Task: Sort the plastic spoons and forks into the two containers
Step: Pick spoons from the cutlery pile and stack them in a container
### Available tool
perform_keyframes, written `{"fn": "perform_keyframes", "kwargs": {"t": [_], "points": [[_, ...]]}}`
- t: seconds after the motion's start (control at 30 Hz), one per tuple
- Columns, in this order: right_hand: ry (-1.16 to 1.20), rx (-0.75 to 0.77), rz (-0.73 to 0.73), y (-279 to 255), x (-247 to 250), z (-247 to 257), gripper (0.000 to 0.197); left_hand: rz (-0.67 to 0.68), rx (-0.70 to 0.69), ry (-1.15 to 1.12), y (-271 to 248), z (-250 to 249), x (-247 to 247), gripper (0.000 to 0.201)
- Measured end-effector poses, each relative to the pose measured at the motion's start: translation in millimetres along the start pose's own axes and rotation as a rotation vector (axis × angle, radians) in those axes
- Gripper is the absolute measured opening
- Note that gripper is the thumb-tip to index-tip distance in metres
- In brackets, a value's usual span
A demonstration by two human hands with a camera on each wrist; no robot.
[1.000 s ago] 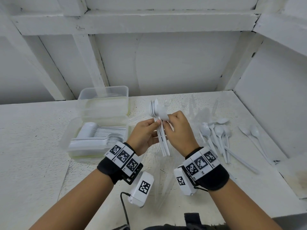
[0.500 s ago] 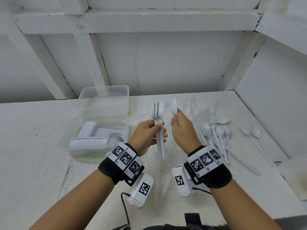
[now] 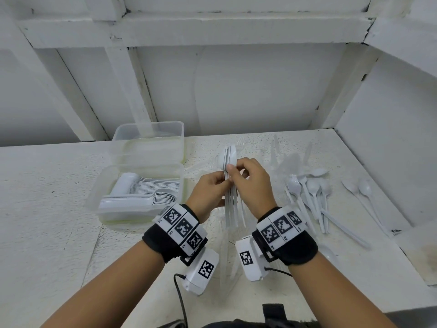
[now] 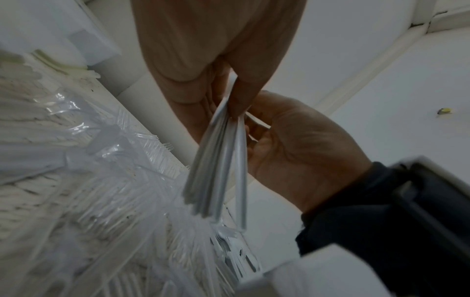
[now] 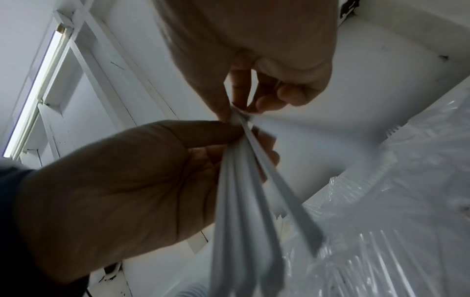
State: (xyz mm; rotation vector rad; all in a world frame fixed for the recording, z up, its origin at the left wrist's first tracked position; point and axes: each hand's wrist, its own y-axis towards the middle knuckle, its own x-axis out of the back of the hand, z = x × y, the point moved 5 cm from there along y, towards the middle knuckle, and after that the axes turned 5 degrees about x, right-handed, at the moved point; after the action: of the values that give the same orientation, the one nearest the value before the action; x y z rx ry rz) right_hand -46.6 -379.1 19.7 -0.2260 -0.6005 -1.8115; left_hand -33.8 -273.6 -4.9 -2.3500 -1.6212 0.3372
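Hands pinch spoon bundle, seemingly mid-table.

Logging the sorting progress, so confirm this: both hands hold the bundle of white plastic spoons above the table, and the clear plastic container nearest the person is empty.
Not right. The nearer clear plastic container is not empty: the head view shows rows of stacked white spoons in it. The rest stands: the left hand and right hand both hold the bundle of white plastic spoons above the table.

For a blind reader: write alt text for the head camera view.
Both hands, left hand and right hand, hold a bundle of white spoons upright above a white table. A clear container of stacked spoons sits left; loose spoons lie right.
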Motion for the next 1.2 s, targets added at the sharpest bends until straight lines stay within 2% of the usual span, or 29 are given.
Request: {"fn": "perform_keyframes", "kwargs": {"t": [0.07, 0.2, 0.37, 0.47, 0.6, 0.63, 0.7, 0.77, 0.8, 0.97, 1.2], "points": [[-0.014, 0.013, 0.016, 2.4, 1.0, 1.8, 0.015, 0.024, 0.005, 0.0, -0.5, -0.3, 0.8, 0.031], [-0.095, 0.027, 0.116, 3.9, 1.4, 6.9, 0.024, 0.071, 0.001, 0.012, -2.1, -3.4, 2.6, 0.021], [0.029, 0.015, 0.112, 4.8, 5.9, 8.5, 0.011, 0.094, 0.044, 0.053, -2.3, -2.9, 6.1, 0.024], [-0.033, 0.046, 0.172, 8.7, 10.0, 8.7, 0.014, 0.138, 0.069, 0.103, -6.7, -6.2, 8.8, 0.02], [-0.138, 0.183, 0.084, 16.0, 26.4, 21.1, 0.013, 0.15, 0.037, 0.297, -12.3, -15.1, 17.8, 0.025], [-0.165, 0.237, 0.125, 17.1, 27.3, 26.2, 0.022, 0.158, 0.029, 0.337, -13.7, -17.5, 20.3, 0.026], [-0.303, 0.321, 0.337, 17.5, 21.1, 32.4, 0.042, 0.177, 0.011, 0.406, -16.8, -22.8, 26.6, 0.027], [-0.446, 0.368, 0.539, 15.4, 12.4, 36.5, 0.047, 0.185, 0.0, 0.466, -19.5, -27.6, 34.4, 0.028], [-0.459, 0.388, 0.586, 15.0, 9.2, 38.3, 0.045, 0.189, -0.004, 0.493, -20.7, -29.6, 38.0, 0.029], [-0.321, 0.475, 0.581, 17.0, -2.5, 45.0, 0.029, 0.229, -0.01, 0.605, -30.1, -34.7, 52.1, 0.02], [-0.303, 0.476, 0.613, 16.2, -19.2, 44.5, 0.027, 0.287, 0.115, 0.757, -45.9, -32.7, 97.6, 0.023]]}}
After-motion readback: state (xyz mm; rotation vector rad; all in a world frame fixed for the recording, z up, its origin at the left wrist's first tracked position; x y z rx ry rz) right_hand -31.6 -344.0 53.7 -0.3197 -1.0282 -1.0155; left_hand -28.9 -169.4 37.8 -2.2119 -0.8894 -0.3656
